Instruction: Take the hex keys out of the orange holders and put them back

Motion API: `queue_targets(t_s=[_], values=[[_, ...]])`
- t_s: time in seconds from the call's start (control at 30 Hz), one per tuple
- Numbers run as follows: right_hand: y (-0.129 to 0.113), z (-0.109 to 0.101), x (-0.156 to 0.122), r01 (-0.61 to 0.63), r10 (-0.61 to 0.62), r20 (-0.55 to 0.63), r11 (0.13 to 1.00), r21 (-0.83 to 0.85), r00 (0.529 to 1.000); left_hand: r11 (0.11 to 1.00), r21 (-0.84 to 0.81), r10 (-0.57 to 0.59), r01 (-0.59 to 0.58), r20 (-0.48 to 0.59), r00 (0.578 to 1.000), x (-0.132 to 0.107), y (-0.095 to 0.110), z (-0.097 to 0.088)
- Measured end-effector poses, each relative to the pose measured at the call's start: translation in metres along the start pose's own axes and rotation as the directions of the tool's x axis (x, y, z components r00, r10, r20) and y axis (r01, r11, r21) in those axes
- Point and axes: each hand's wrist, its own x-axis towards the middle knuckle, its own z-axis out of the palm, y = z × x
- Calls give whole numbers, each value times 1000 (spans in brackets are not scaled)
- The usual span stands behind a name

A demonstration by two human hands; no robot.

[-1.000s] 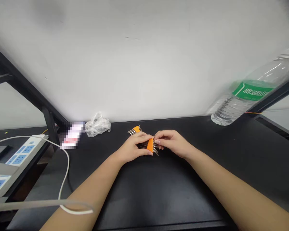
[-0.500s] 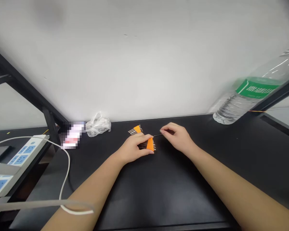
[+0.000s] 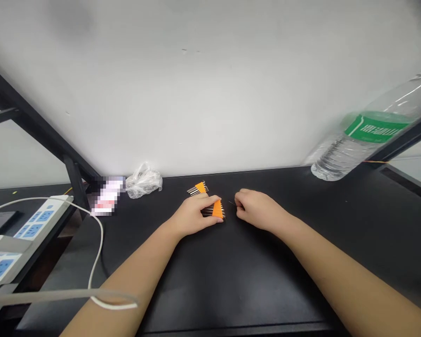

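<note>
My left hand (image 3: 189, 216) is closed round an orange hex key holder (image 3: 217, 209), thumb on its far edge and a finger on its near edge. Several metal hex keys stick out of both sides of the holder. Just to the right, my right hand (image 3: 256, 209) is closed in a pinch on a thin dark hex key (image 3: 232, 202), whose end points left, apart from the holder. Its other end is hidden in the fingers. Behind my left hand lies a second orange holder (image 3: 200, 187) with several silver keys.
A crumpled clear plastic bag (image 3: 143, 181) and a blurred-out flat item (image 3: 108, 196) lie at the back left. A large water bottle (image 3: 365, 135) leans at the right. On the left are a power strip (image 3: 38, 220) and a white cable (image 3: 101, 238) near my left forearm.
The thin hex key, which reached from my right fingers to the holder's edge, is now apart from it. My right hand has turned and its fingers curl in more. My left hand stays nearly still.
</note>
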Motion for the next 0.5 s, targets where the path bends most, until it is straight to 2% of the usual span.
queue_targets(t_s=[0.13, 0.23, 0.5], values=[[-7, -6, -3, 116, -113, -34, 984, 133, 993, 1000, 16, -12, 11, 17, 1000, 1, 2, -2], [-8, -5, -3, 163, -151, -77, 970, 183, 986, 1000, 10, -19, 19, 15, 1000, 1, 3, -3], [-7, -6, -6, 215, -199, -105, 962, 170, 974, 1000, 0, -11, 11, 2, 1000, 1, 1, -2]])
